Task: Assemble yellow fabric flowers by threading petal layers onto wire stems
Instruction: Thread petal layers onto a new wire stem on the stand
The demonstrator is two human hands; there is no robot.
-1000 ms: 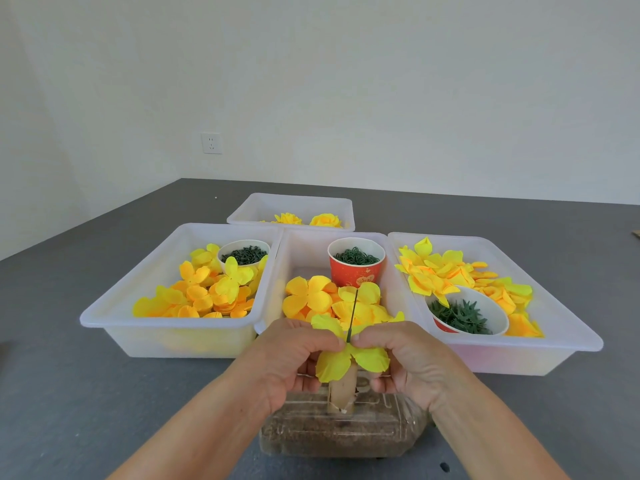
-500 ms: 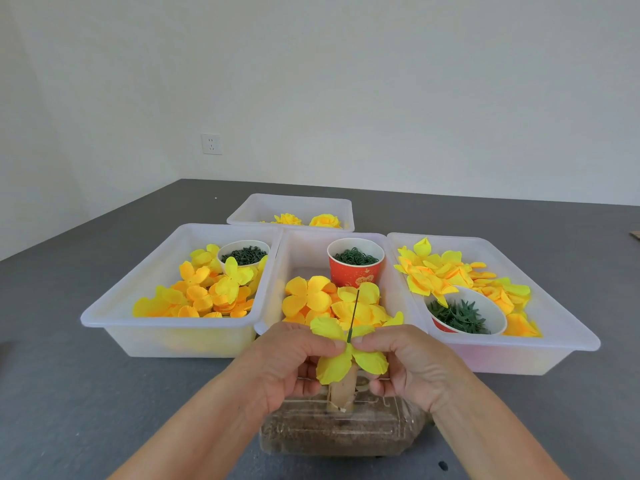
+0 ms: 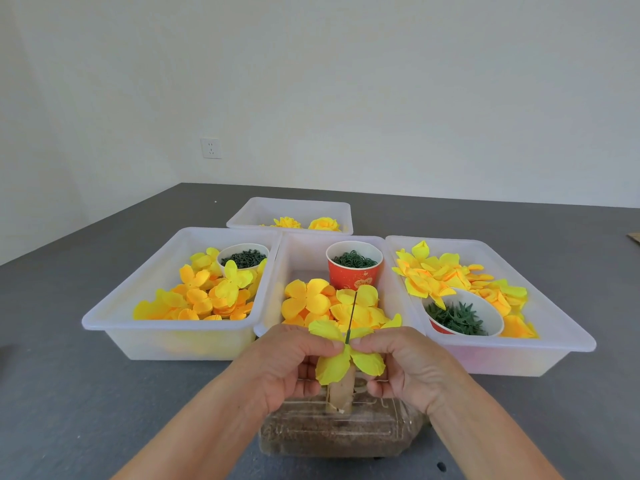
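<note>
- A dark grey desk point(image 3: 86, 393) is seen before a plain white wall, where a socket point(image 3: 211, 148) is set at the upper left of the frame.
- Compared with a second ago, very little has shifted: the petal layer point(image 3: 346, 362) sits at much the same height on the wire stem point(image 3: 352, 315), and both hands are placed as before. From this it is judged that the layer is being seated or adjusted rather than freshly threaded.
- The left hand point(image 3: 294, 362) is curled, its thumb and forefinger pinching the layer at the stem; the right hand point(image 3: 405, 365) is curled likewise and pinches from the other side.
- The stem is thin, dark green and upright, rising at lower centre from a tan holder point(image 3: 341, 393) that is planted in a clear plastic box point(image 3: 329, 434) of brown granular fill.
- The layer is bright yellow cloth, soft and matte, with rounded lobes drooping over the fingers.
- Three translucent white bins are ranged behind: the left bin point(image 3: 104, 320), the middle bin point(image 3: 298, 247) and the right bin point(image 3: 561, 337), each heaped with yellow and orange petals.
- A red paper cup point(image 3: 353, 278) of dark green rings stands in the middle bin; finished flowers point(image 3: 304, 223) lie in a further bin behind.
</note>
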